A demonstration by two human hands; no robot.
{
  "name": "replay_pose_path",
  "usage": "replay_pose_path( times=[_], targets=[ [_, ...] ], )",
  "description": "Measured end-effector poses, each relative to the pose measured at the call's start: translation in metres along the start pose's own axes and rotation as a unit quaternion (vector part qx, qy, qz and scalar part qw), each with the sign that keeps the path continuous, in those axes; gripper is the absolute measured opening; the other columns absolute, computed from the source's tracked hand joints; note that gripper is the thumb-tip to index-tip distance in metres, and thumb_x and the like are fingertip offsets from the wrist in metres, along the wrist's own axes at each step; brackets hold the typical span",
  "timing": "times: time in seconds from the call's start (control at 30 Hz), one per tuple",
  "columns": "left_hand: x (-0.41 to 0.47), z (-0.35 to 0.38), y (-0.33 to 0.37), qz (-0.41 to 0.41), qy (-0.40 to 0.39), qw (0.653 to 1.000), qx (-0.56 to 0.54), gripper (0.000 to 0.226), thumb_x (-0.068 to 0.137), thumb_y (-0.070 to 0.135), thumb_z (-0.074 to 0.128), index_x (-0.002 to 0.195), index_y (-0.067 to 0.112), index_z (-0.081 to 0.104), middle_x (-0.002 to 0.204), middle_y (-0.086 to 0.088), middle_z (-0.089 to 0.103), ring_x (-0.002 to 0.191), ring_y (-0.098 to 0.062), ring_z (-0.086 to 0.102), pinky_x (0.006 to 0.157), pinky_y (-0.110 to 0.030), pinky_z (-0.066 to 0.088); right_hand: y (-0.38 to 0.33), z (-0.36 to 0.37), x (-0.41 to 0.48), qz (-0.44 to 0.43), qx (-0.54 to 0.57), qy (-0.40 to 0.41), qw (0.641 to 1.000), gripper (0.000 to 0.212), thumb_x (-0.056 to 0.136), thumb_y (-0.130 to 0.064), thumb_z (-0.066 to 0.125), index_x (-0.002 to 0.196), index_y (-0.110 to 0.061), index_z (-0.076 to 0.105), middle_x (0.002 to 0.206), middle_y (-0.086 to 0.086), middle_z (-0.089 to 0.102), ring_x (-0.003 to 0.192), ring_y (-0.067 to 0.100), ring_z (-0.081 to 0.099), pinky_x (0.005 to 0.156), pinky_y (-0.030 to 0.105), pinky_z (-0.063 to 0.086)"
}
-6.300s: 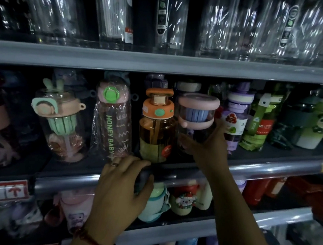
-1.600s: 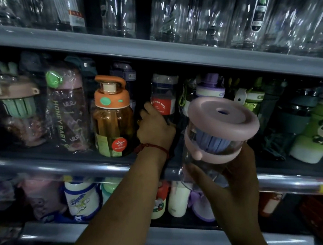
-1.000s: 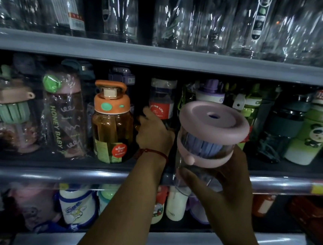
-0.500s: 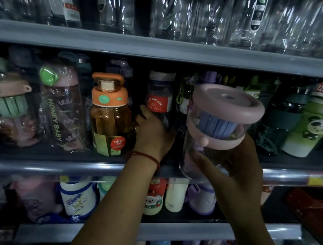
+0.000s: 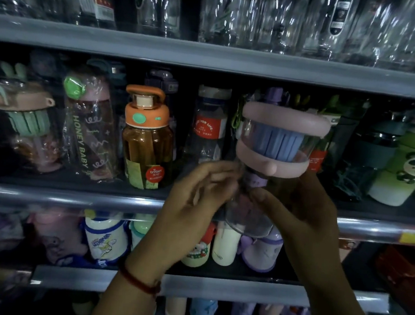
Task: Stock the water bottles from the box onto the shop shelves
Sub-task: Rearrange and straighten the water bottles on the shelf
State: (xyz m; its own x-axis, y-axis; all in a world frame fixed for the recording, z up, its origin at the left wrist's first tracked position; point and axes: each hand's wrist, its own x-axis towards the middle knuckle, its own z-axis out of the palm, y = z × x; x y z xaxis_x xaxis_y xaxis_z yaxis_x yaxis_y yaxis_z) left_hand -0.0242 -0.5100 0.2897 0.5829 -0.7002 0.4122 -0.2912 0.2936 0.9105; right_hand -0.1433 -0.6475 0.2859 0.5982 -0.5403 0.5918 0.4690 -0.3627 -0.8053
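Note:
A clear bottle with a wide pink lid (image 5: 282, 136) and a blue inner strainer hangs in front of the middle shelf (image 5: 72, 199), tilted slightly. My right hand (image 5: 302, 211) grips its lower body from the right. My left hand (image 5: 198, 196) has come up to its left side, fingers curled and blurred, touching the lower part of the bottle. An orange-capped amber bottle (image 5: 146, 139) stands on the shelf to the left. Behind my hands stands a clear bottle with a red label (image 5: 207, 127). The box is out of view.
The middle shelf also holds a wrapped "HONEY BABY" bottle (image 5: 88, 127), a pink cup with bunny ears (image 5: 21, 121) and a green panda cup (image 5: 406, 169). Clear wrapped bottles (image 5: 239, 12) fill the top shelf. Small children's bottles (image 5: 105, 241) line the lower shelf.
My left hand has pulled back out of the shelf gap beside the amber bottle and come to the pink-lidded bottle. My right hand still holds that bottle in front of the shelf.

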Motion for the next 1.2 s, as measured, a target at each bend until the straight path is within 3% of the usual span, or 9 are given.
replay_pose_path(
  times=[0.07,0.13,0.27,0.43,0.67,0.73,0.83,1.1,1.2],
  targets=[
    [-0.01,-0.003,-0.005,-0.018,-0.04,0.999,-0.004,0.053,0.088,0.034,0.075,0.137,0.028,0.056,0.134,0.01,0.066,0.123,-0.008,0.063,0.101,-0.036,0.055,0.003,0.005,-0.003,-0.002,-0.007,-0.014,1.0,0.063,0.083,-0.027,0.087,0.138,-0.012,0.059,0.121,0.003,0.075,0.112,0.021,0.074,0.09,0.032,0.061],
    [-0.016,-0.006,-0.011,-0.016,-0.016,1.0,0.007,0.065,0.08,0.026,0.08,0.139,0.029,0.053,0.136,0.01,0.064,0.123,-0.011,0.063,0.1,-0.041,0.055,0.007,0.011,-0.004,-0.005,-0.008,-0.025,1.0,0.063,0.085,-0.028,0.083,0.139,-0.013,0.056,0.123,0.003,0.074,0.112,0.021,0.073,0.09,0.035,0.062],
    [-0.017,-0.016,-0.016,0.015,0.045,0.999,0.005,0.063,0.078,0.021,0.082,0.136,0.025,0.056,0.131,0.008,0.068,0.118,-0.013,0.066,0.098,-0.038,0.057,0.012,0.026,0.0,-0.018,-0.001,-0.036,0.999,0.055,0.091,-0.023,0.08,0.137,-0.012,0.052,0.127,0.005,0.07,0.118,0.026,0.07,0.094,0.046,0.061],
    [-0.001,-0.031,-0.014,0.041,0.061,0.997,0.034,0.062,0.089,-0.002,0.07,0.143,0.022,0.051,0.134,0.015,0.065,0.123,-0.006,0.063,0.102,-0.026,0.052,-0.001,0.042,0.021,-0.031,-0.051,-0.054,0.997,0.052,0.087,-0.023,0.076,0.136,-0.016,0.061,0.123,-0.006,0.074,0.116,0.013,0.071,0.091,0.031,0.061],
    [0.026,-0.041,-0.021,0.101,0.095,0.977,0.164,0.068,0.095,0.012,0.068,0.154,0.03,0.04,0.142,0.012,0.058,0.128,-0.001,0.056,0.107,-0.03,0.049,0.013,0.055,0.047,-0.011,-0.084,-0.064,0.994,0.051,0.093,-0.012,0.076,0.141,-0.012,0.056,0.127,-0.003,0.073,0.119,0.011,0.07,0.095,0.028,0.058],
    [0.031,-0.041,-0.027,0.099,0.106,0.964,0.221,0.07,0.095,0.016,0.068,0.156,0.029,0.036,0.143,0.008,0.055,0.125,0.003,0.055,0.106,-0.018,0.046,0.023,0.056,0.051,-0.001,-0.091,-0.061,0.994,0.05,0.094,-0.011,0.075,0.14,-0.011,0.055,0.128,-0.003,0.073,0.119,0.012,0.069,0.095,0.027,0.058],
    [0.034,-0.04,-0.032,0.083,0.112,0.946,0.292,0.068,0.094,0.023,0.066,0.156,0.029,0.037,0.135,0.006,0.058,0.115,0.002,0.055,0.09,0.003,0.036,0.035,0.056,0.053,0.005,-0.13,-0.066,0.989,0.05,0.095,-0.016,0.075,0.141,-0.018,0.056,0.129,-0.011,0.071,0.121,0.005,0.067,0.097,0.022,0.055],
    [0.039,-0.037,-0.047,0.066,0.135,0.921,0.361,0.059,0.096,0.025,0.065,0.151,0.019,0.043,0.134,-0.001,0.059,0.12,-0.013,0.057,0.096,-0.017,0.044,0.056,0.062,0.051,-0.012,-0.225,-0.046,0.973,0.052,0.098,-0.024,0.072,0.145,-0.032,0.049,0.121,-0.034,0.067,0.118,-0.011,0.063,0.095,0.012,0.051],
    [0.037,-0.034,-0.049,0.059,0.15,0.912,0.376,0.057,0.098,0.025,0.061,0.151,0.014,0.043,0.137,-0.004,0.055,0.123,-0.017,0.056,0.096,-0.017,0.041,0.061,0.063,0.048,-0.024,-0.258,-0.031,0.965,0.053,0.098,-0.035,0.07,0.147,-0.029,0.051,0.123,-0.028,0.07,0.116,-0.011,0.064,0.095,0.019,0.054]
  ],
)
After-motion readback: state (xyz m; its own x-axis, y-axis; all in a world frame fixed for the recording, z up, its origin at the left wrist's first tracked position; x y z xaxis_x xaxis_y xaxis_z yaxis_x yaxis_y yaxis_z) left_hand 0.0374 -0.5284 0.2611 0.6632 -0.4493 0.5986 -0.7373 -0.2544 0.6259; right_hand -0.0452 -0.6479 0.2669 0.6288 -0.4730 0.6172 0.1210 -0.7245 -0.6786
